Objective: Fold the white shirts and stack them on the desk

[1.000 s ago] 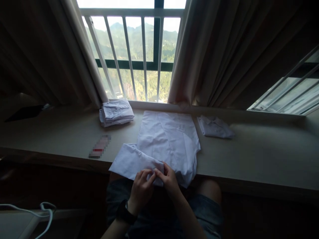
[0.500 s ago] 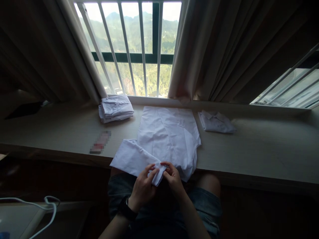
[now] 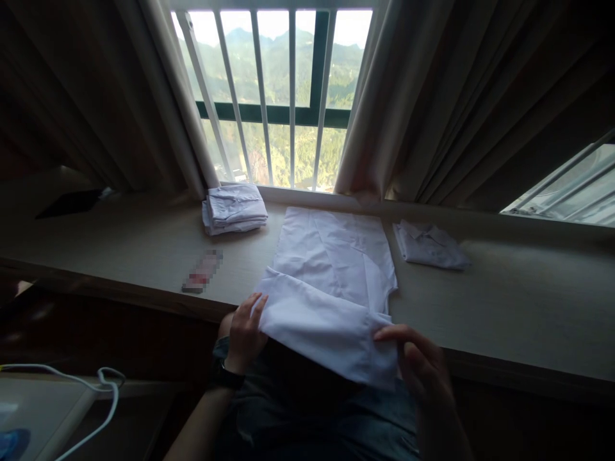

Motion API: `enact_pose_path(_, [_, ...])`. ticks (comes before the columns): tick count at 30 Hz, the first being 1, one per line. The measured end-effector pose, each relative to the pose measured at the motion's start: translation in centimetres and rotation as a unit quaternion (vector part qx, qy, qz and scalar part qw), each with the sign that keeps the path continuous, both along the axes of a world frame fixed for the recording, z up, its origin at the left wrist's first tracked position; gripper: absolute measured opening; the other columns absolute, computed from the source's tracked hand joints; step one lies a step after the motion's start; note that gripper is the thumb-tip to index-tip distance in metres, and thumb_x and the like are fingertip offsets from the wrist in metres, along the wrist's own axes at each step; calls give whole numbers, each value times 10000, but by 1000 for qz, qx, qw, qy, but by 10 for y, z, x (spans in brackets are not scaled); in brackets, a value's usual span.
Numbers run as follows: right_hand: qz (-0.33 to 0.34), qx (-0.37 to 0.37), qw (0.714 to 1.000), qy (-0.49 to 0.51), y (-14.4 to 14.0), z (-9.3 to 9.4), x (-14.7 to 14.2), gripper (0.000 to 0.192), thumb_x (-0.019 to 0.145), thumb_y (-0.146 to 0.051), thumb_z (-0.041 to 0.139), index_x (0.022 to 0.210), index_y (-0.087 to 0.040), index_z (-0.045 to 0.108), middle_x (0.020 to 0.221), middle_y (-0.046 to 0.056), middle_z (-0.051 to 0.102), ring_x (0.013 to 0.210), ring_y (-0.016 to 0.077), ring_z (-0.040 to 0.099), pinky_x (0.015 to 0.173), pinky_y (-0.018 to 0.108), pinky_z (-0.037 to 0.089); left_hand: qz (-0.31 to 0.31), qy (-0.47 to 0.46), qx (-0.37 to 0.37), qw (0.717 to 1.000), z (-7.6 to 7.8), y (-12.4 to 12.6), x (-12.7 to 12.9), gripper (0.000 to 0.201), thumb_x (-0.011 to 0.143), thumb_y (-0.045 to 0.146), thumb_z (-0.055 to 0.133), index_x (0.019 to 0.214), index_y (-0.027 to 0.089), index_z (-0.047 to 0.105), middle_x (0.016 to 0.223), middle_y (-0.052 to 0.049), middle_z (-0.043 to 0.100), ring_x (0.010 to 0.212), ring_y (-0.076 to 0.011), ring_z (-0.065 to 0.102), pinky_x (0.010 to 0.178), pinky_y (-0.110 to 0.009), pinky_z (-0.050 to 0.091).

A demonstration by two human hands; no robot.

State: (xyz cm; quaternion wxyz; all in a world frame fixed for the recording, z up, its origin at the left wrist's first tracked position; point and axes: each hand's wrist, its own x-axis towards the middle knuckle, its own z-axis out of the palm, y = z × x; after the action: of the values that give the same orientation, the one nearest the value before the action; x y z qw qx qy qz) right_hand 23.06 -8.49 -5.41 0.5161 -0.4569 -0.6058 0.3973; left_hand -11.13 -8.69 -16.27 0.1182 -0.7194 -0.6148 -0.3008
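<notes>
Head view: a white shirt (image 3: 331,282) lies flat on the desk (image 3: 504,307) below the window, its near edge folded over the desk's front. The left hand (image 3: 244,333) and the right hand (image 3: 417,365) pinch that fold at either end — fingers closed on cloth.

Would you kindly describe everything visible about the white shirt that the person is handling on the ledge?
The white shirt looks like thin, slightly creased woven cloth. It lies flat on the pale wooden ledge below the barred window, with its near part folded into a band that overhangs the ledge's front edge above the person's lap. The left hand grips the band's left end; the right hand pinches its right end. No buttons or collar can be made out.
</notes>
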Motion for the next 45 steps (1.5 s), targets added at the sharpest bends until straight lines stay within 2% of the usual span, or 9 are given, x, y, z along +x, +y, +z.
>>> enact_pose_path(5, [-78,90,987,-107,10,48,7,251,726,-451,811,721,-242,672,661,36,638,551,165,563,471,256,429,-7,-32,-24,999,-20,-4,8,758,810,51,503,1522,255,340,1484,-145,460,1367,-317,470,1101,-488,432])
enact_pose_path(11, [-100,168,961,-197,37,98,26,207,770,-494,758,781,-301,683,715,30,654,536,164,554,441,279,436,31,-75,-46,996,-55,1,10,826,799,118,588,1553,241,275,1535,-159,388,1396,-347,424,1109,-530,417])
enact_pose_path(16, [-138,253,925,-247,61,130,43,178,774,-533,752,863,-381,732,793,38,721,603,206,651,481,326,507,49,-82,-85,992,-73,11,3,784,756,61,535,1508,192,356,1449,-158,488,1316,-323,484,1088,-506,432])
enact_pose_path(23, [-164,352,835,-391,151,166,23,227,885,-354,689,1080,-249,740,1033,53,756,946,221,726,821,314,548,81,-111,-74,988,-85,20,-2,607,789,41,493,1382,171,512,1213,-136,597,1143,-299,563,1035,-475,473])
enact_pose_path(28, [-230,320,816,-424,218,189,-3,454,908,-298,672,1340,-169,613,1073,99,746,964,164,703,832,255,473,109,-164,-79,977,-93,15,-2,569,855,186,573,1414,206,473,1266,-139,529,1147,-306,584,967,-473,529])
enact_pose_path(31, [-232,302,824,-419,246,189,-15,431,941,-304,628,1329,-116,614,1085,120,743,939,130,686,833,237,442,81,-207,-80,972,-95,10,3,616,855,179,570,1451,228,419,1323,-136,498,1205,-302,567,959,-459,543])
enact_pose_path(35, [-215,286,829,-430,272,170,-13,304,940,-276,623,1183,-114,705,1093,121,741,945,119,670,815,218,422,43,-238,-65,968,-96,1,15,661,831,82,522,1460,230,386,1344,-137,483,1241,-286,554,987,-463,540])
enact_pose_path(40, [-298,236,814,-439,296,140,23,284,911,-262,650,1133,-106,732,1048,152,748,894,145,669,770,247,404,33,-224,-34,973,-96,-11,26,633,780,33,549,1380,222,479,1271,-125,487,1070,-244,619,902,-429,590])
enact_pose_path(45, [-346,189,792,-466,307,136,54,297,916,-274,645,1152,-120,737,1074,165,740,912,156,666,753,272,376,-42,-138,8,989,-96,-14,38,489,866,18,469,1271,258,600,1215,-98,574,1072,-211,623,918,-374,591])
